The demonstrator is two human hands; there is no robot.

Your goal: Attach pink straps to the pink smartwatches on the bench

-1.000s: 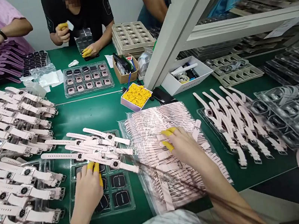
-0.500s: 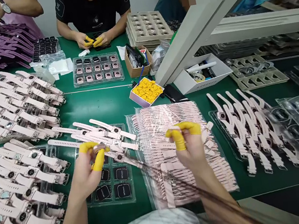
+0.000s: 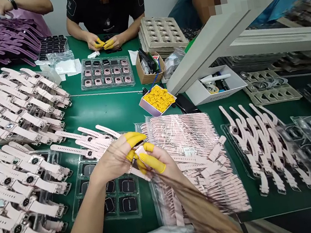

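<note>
- Now meeting at frame centre, where half a second ago sitting well apart: left hand (image 3: 115, 160) and right hand (image 3: 157, 163), fingertips touching around one small pink watch piece (image 3: 140, 150).
- Counting two hands at work, each wearing yellow finger cots (image 3: 134, 138) on thumb and first fingers; three or four cots showing per hand, exact count unclear.
- Pinching the watch piece from both sides, both hands clenched on it; piece too hidden to tell its long axis or which way it is pointing.
- Reaching in from lower left with the left forearm, palm turned right, fingers extended toward centre; coming up from lower centre with the right forearm, fingers curled back toward the left.
- Hovering above the seam between a clear tray of dark watch faces (image 3: 120, 195), about eight cells showing, and a bag of pink straps (image 3: 193, 153) too many to count.
- Lying just behind the hands, about five finished pink watches (image 3: 88, 141), long axes running from upper left to lower right.
- Sitting at upper centre, one box of yellow cots (image 3: 158, 99).
</note>
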